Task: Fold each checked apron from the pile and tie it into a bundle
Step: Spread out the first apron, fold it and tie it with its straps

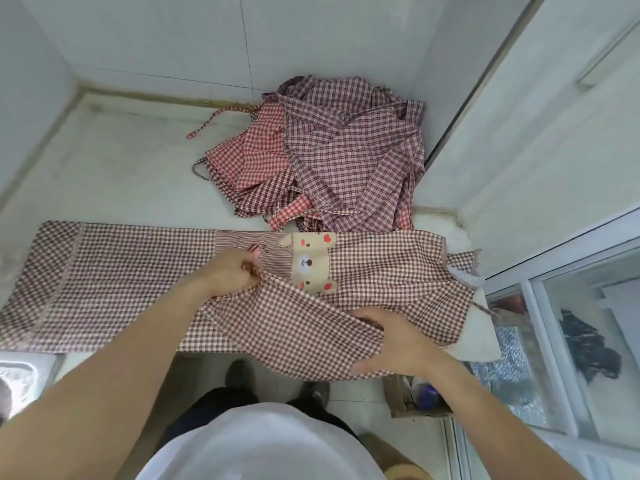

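The apron lies spread lengthwise across the counter, near edge folded up; the left hand pinches that fold beside the bear patch; the right hand lies on the cloth, fingers straight, gripping nothing; the pile sits behind, in the corner.

One spread apron, one pile
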Demonstrator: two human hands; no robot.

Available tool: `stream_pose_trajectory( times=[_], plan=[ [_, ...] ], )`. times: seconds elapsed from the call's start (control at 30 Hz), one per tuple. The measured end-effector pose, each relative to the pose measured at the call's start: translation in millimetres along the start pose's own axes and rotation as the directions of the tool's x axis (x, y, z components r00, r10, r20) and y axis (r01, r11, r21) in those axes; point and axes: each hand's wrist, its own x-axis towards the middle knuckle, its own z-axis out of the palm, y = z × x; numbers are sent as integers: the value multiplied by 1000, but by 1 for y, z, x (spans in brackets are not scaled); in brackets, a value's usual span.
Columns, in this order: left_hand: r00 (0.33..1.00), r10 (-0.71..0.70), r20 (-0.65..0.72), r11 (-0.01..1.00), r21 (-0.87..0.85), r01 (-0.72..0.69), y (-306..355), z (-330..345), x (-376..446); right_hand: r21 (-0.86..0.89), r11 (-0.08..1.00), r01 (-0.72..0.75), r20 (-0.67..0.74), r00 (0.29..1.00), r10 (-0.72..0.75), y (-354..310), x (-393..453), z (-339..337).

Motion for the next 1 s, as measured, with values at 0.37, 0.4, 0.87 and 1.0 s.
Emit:
stream_pose_trajectory(
  times=[0.37,0.4,0.87,1.0],
  plan=[
    [970,9,-241,990,142,26,-35,-81,9,-535,794,-289,27,933,358,20,8,-113],
    [970,-15,-241,980,191,63,-43,-84,8,-529,786,-320,13,923,385,23,12,-121],
    [836,-91,-540,817,440,374,-46,1,-5,-425,850,-312,-416,901,123,9,96,-126],
    [969,-105,-225,958,237,159,-3,46,5,-436,840,-323,-410,902,134,8,116,-118]
  ],
)
